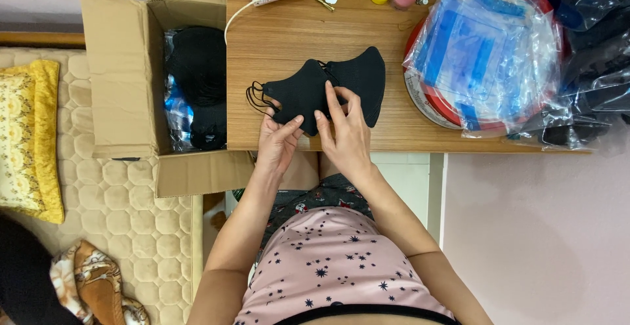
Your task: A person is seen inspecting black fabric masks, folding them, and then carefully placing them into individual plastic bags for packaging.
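Note:
Two black fabric face masks lie overlapping on the wooden table (282, 43). The left mask (295, 92) has its ear loops trailing to the left; the right mask (361, 79) lies partly under it. My left hand (277, 142) pinches the lower edge of the left mask near the table's front edge. My right hand (344, 131) has its fingertips on the same mask, where the two masks overlap.
An open cardboard box (121, 79) with more black masks in plastic stands left of the table, beside a quilted bed with a yellow pillow (29, 138). Clear plastic bags (485, 56) lie over a round red-rimmed tray at right, dark packed bags beyond. A tissue box, clip and bottles stand at the back.

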